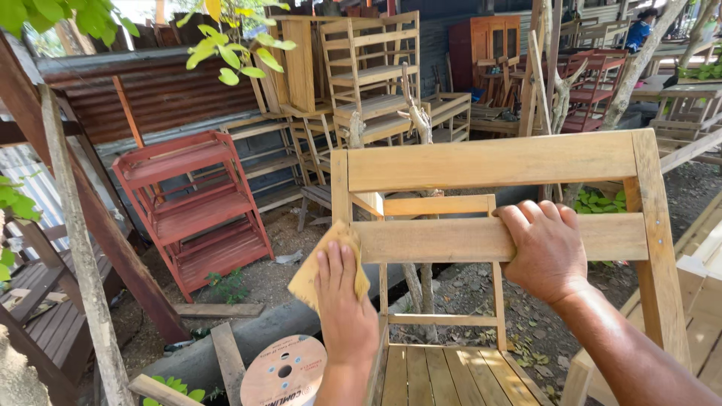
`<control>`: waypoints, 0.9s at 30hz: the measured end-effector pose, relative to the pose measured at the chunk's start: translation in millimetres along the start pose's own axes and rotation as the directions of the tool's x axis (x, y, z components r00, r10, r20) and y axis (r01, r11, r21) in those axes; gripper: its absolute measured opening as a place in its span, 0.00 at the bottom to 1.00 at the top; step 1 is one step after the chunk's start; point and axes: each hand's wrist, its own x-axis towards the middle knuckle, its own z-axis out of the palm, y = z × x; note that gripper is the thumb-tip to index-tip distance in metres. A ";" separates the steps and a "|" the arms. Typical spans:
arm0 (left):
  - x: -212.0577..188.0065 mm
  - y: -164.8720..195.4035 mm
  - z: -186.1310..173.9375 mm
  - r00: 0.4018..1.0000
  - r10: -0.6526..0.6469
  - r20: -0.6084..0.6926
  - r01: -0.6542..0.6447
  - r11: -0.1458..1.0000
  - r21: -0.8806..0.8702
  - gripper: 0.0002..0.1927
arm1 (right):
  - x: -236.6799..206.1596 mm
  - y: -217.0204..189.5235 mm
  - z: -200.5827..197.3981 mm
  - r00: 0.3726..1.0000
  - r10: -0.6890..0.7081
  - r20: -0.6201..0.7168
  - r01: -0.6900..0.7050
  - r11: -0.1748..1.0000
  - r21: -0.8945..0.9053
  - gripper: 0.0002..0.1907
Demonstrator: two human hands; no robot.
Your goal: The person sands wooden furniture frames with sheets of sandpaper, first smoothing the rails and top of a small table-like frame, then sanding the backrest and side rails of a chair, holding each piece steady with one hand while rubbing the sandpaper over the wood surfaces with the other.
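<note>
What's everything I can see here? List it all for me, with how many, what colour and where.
Chair frame: one, pale bare wood, centre, close up.
Sandpaper sheet: one, tan, against the chair's left post.
Shelf rack: one, red, left.
Unpainted racks: several, pale wood, stacked behind.
Cabinet: one, orange-brown, far back.
Cable reel: one, round, pale brown, bottom.
Roofing sheet: one, rusty brown, upper left.
Left hand: presses the sandpaper sheet.
Right hand: grips the chair frame's middle rail.
</note>
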 end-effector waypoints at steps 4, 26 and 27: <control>61.7 11.6 10.0 1.000 0.012 0.010 -0.013 0.994 0.111 0.38 | -0.4 2.3 -3.3 1.000 0.003 -0.005 -0.003 0.999 0.054 0.29; 53.1 37.8 2.1 0.979 0.201 -0.040 -0.171 0.910 0.379 0.34 | 2.4 3.9 -14.5 0.992 -0.001 0.128 0.002 1.000 -0.002 0.27; 47.7 34.6 3.7 0.996 0.090 0.003 -0.085 0.935 0.343 0.32 | 2.4 3.5 -15.4 0.992 -0.002 0.127 0.003 1.000 -0.005 0.27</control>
